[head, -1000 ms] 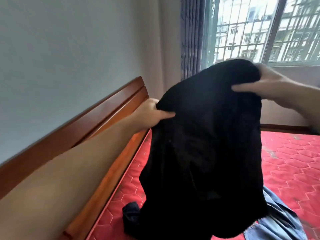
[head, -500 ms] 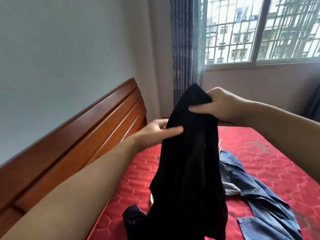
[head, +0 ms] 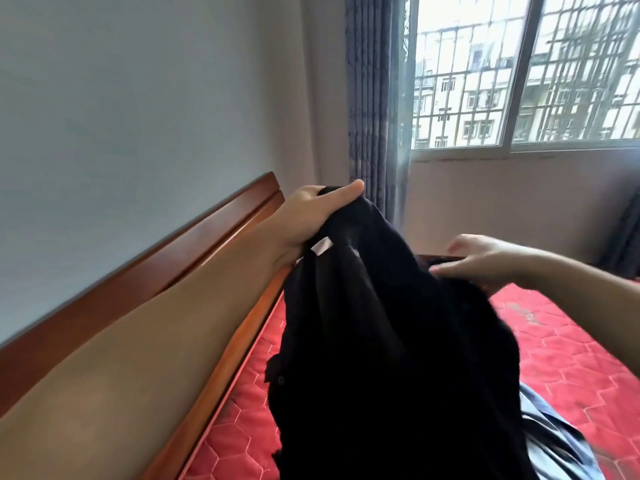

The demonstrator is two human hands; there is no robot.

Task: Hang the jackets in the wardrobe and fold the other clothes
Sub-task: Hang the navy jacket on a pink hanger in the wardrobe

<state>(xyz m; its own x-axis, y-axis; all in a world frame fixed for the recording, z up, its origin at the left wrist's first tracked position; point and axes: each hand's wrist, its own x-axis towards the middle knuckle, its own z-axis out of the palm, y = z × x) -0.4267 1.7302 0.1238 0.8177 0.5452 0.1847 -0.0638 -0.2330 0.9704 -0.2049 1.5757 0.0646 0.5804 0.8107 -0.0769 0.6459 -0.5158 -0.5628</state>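
My left hand (head: 313,220) is gripping the top of a black garment (head: 391,358), thumb over the cloth beside a white label (head: 322,245). My right hand (head: 479,259), fingers nearly straight, is touching its upper edge. The garment is hanging below both hands over the red mattress (head: 571,355), with denim clothing (head: 561,441) below my right hand.

Counts: two hands, two garments, one bed

One black garment (head: 391,358) at centre, one blue denim garment (head: 568,441) lower right; one left hand (head: 311,220), one right hand (head: 485,259); one red mattress (head: 571,355), one wooden headboard (head: 145,289), one window (head: 523,71), one curtain (head: 374,98).
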